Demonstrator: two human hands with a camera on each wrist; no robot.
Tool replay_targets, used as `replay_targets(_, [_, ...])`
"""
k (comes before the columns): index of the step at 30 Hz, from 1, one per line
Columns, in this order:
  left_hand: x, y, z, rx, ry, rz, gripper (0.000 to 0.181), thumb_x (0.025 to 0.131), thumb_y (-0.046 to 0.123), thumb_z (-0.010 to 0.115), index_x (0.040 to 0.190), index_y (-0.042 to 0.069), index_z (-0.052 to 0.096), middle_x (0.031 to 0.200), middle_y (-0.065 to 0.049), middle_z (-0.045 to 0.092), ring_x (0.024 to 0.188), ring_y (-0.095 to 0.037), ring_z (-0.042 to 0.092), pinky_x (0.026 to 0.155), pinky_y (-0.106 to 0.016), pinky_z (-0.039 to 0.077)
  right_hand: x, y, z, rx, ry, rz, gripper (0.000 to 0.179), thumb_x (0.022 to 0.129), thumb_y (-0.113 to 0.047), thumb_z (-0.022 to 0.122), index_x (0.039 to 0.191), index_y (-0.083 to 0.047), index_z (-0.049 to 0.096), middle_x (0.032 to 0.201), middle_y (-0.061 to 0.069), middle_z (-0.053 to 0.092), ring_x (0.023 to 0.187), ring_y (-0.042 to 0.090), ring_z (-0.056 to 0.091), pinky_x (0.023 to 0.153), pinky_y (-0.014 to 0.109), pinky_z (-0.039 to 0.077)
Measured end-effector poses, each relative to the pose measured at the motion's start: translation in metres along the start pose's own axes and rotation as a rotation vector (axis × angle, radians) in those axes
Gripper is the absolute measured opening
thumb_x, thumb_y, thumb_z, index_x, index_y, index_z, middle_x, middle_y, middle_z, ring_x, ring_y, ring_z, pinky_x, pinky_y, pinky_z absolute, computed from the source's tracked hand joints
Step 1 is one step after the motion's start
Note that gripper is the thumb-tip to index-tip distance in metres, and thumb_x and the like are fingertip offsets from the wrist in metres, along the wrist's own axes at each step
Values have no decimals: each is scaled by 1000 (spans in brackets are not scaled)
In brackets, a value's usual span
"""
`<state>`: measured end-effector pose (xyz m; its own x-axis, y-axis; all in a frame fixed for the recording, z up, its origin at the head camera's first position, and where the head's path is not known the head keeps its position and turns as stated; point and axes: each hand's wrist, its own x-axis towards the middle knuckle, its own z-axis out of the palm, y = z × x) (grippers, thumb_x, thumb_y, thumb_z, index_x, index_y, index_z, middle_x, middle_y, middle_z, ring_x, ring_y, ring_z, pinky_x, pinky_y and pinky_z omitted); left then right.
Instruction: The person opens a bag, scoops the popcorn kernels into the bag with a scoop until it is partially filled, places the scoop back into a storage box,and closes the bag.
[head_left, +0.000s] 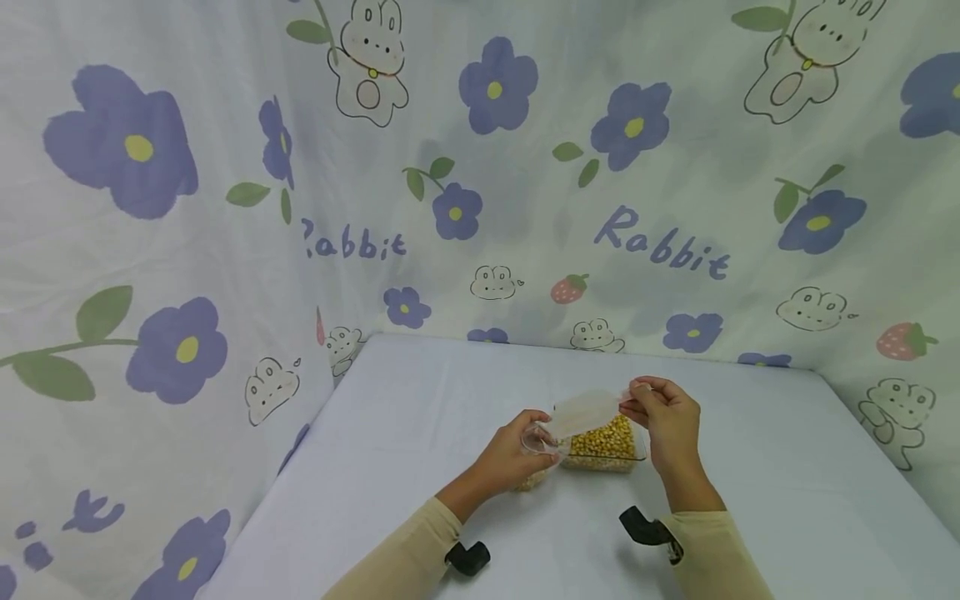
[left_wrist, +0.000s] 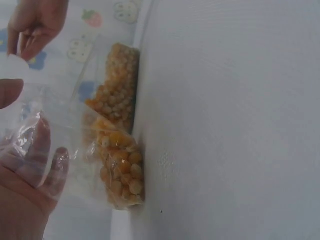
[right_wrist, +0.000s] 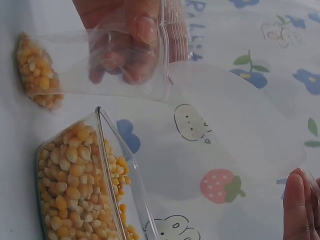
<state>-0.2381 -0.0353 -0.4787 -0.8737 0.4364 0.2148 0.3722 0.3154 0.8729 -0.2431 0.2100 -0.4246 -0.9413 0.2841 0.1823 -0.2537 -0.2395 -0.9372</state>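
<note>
My left hand [head_left: 504, 457] holds a clear zip bag [right_wrist: 75, 60] near its mouth, the thumb on one side and fingers showing through the plastic. Yellow corn kernels [left_wrist: 122, 172] fill the bag's bottom, which is down at the table. With thumb and fingertips, my right hand [head_left: 671, 421] pinches the narrow end of a translucent white scoop [right_wrist: 240, 120]. The scoop's broad end reaches the bag's mouth and overlaps it in the right wrist view. Below the scoop and beside the bag stands a rectangular glass container [head_left: 639, 450] with many corn kernels [right_wrist: 70, 185] inside.
A white cloth covers the table [head_left: 420, 400]. Behind and to the left hangs a curtain [head_left: 525, 183] printed with flowers and rabbits. Black wrist mounts [head_left: 468, 558] sit on both sleeves, close above the table's near part.
</note>
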Motion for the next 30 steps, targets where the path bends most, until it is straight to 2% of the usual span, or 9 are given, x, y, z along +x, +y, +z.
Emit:
replay_targets(6, [-1, 2, -3, 13, 11, 7, 53, 88, 26, 75, 132, 14, 49, 100, 9, 66, 91, -8, 60, 80, -30, 48, 8, 0, -15, 34, 66, -6, 22, 93, -6, 66, 105, 11, 59, 77, 7, 68, 67, 17, 69, 67, 31, 56])
replay_targets(12, [-2, 3, -9, 25, 49, 20, 51, 89, 26, 73, 132, 20, 47, 103, 8, 66, 94, -9, 59, 84, -33, 47, 14, 6, -28, 39, 119, 16, 25, 93, -7, 66, 109, 11, 57, 78, 7, 69, 68, 16, 69, 67, 30, 55])
replay_targets(15, [-1, 3, -12, 27, 89, 38, 50, 90, 23, 72, 133, 18, 45, 106, 3, 66, 96, -11, 60, 87, -35, 46, 17, 14, -30, -17, 110, 24, 26, 94, -8, 66, 110, 10, 56, 79, 6, 68, 69, 15, 69, 68, 29, 55])
replay_targets(18, [-1, 3, -14, 14, 122, 55, 50, 91, 20, 71, 133, 15, 45, 109, -4, 67, 96, -14, 60, 89, -37, 46, 18, 23, -30, -123, 87, 22, 25, 95, -11, 65, 111, 7, 57, 81, 5, 67, 71, 14, 68, 69, 27, 55])
replay_targets(20, [-1, 3, -14, 11, 134, 55, 50, 91, 20, 71, 133, 15, 44, 111, -5, 67, 97, -14, 60, 90, -37, 46, 18, 29, -29, -190, 75, 16, 26, 96, -13, 63, 112, 5, 56, 83, 5, 66, 73, 12, 68, 70, 26, 55])
replay_targets(23, [-1, 4, -14, 12, 147, 46, 51, 91, 20, 71, 134, 16, 44, 111, -1, 67, 98, -12, 59, 90, -38, 46, 19, 36, -29, -242, 72, 9, 24, 97, -15, 61, 112, 3, 56, 86, 6, 65, 75, 11, 67, 70, 25, 55])
replay_targets(26, [0, 5, -14, 17, 161, 35, 52, 90, 20, 72, 134, 17, 44, 110, 7, 66, 99, -11, 59, 91, -39, 45, 20, 41, -29, -240, 65, 13, 21, 98, -14, 59, 112, 2, 56, 87, 7, 65, 76, 12, 67, 71, 26, 55])
replay_targets(30, [0, 5, -13, 13, 164, 33, 52, 90, 21, 72, 134, 17, 44, 110, 7, 66, 100, -13, 59, 92, -41, 44, 20, 45, -29, -228, 33, 48, 21, 99, -12, 58, 113, 4, 55, 89, 9, 65, 77, 13, 67, 73, 27, 55])
